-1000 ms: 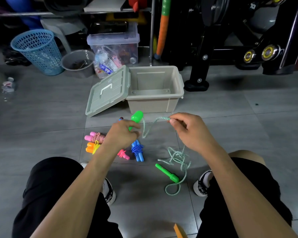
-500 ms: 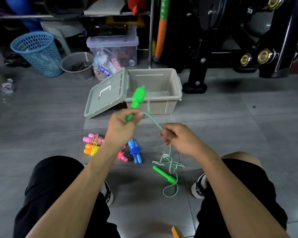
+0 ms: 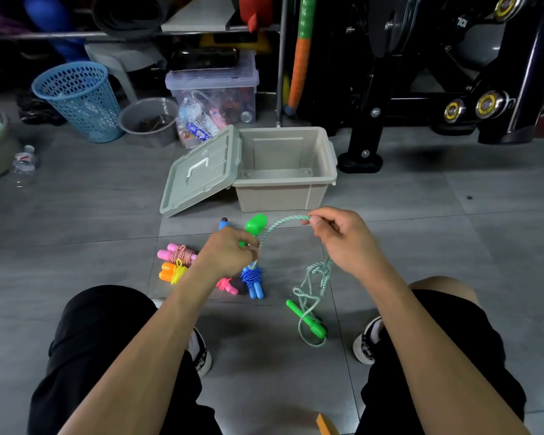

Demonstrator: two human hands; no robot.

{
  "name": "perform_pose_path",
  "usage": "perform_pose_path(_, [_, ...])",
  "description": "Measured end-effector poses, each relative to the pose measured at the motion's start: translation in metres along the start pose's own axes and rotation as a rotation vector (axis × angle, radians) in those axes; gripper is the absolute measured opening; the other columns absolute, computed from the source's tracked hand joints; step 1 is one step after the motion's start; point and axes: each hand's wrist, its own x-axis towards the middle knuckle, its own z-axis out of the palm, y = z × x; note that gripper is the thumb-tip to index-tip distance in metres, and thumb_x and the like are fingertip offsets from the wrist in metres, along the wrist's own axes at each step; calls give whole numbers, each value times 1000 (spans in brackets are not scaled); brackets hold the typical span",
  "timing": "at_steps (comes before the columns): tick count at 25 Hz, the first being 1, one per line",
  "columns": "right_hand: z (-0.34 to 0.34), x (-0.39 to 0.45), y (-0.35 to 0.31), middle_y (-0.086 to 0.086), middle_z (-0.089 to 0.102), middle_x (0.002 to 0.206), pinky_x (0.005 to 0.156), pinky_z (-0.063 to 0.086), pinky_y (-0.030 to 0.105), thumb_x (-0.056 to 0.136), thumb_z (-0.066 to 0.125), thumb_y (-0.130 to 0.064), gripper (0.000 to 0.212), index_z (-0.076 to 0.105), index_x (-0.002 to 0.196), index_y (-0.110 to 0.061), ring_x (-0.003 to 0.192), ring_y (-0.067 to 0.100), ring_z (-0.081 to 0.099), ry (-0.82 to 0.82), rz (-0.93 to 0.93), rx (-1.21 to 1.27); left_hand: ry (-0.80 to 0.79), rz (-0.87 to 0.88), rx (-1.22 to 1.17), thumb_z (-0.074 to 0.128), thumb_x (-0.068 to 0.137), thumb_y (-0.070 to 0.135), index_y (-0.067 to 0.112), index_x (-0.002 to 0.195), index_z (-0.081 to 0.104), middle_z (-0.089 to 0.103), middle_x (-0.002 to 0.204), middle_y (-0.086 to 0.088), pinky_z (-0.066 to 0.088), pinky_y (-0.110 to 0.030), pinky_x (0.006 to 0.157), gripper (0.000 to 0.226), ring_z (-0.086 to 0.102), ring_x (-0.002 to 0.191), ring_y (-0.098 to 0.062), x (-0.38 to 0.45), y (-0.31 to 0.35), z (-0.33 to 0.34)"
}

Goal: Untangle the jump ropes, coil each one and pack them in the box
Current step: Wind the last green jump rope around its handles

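While your left hand [image 3: 230, 254] grips one green handle [image 3: 254, 227] with fingers curled round its lower end, your right hand [image 3: 343, 238] pinches the green-and-white cord [image 3: 280, 222] between thumb and fingertips, drawing a short arc of it between the two hands. From the right hand the cord drops into a loose knot of loops [image 3: 316, 274] above the floor, then runs down to the second green handle [image 3: 305, 320], which lies on the grey tiles near your right shoe.

Trouble, if it comes, likely starts at that knot. Pull the cord taut now and the loops could cinch tight instead of opening; better to feed slack through than to haul. The trailing handle could also drag and swing into the wound ropes on the left, where the blue bundle [image 3: 253, 279], the pink-handled one [image 3: 178, 254] and the orange-and-yellow one [image 3: 171, 271] lie close together, and catch a loop on them. A small pink piece [image 3: 226, 285] lies just beside the blue bundle.

Nothing shows inside the beige box [image 3: 285, 193], far centre, its lid [image 3: 201, 171] propped against its left wall. That leaning lid could slide down if you knock it while packing. By the look of it, this rope is the last one loose.
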Motion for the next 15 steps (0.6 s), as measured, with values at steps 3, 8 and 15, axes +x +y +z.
perform_pose_path(3, [6, -4, -3, -9, 50, 58, 52, 33, 25, 98, 54, -17, 24, 68, 82, -28, 51, 4, 38, -145, -25, -117, 87, 275, -249, 77, 80, 28, 24, 104, 75, 68, 99, 6, 43, -19, 86, 25, 60, 94, -6, -8, 10, -1])
perform_pose_path(8, [9, -5, 2, -3, 58, 64, 52, 40, 24, 98, 54, -21, 22, 65, 80, -26, 53, 8, 46, -198, 11, -88, 98, 415, -214, 72, 85, 19, 19, 82, 73, 61, 75, 13, 37, -11, 67, 4, 52, 66, 4, -14, 21, 6])
perform_pose_path(15, [20, -2, 29, -8, 61, 75, 69, 48, 28, 101, 40, -21, 31, 58, 76, -23, 71, 11, 60, -330, 320, -263, 244, 100, -888, 57, 94, 7, 18, 72, 66, 46, 50, 1, 33, -16, 37, 26, 40, 38, -7, -2, 15, -13])
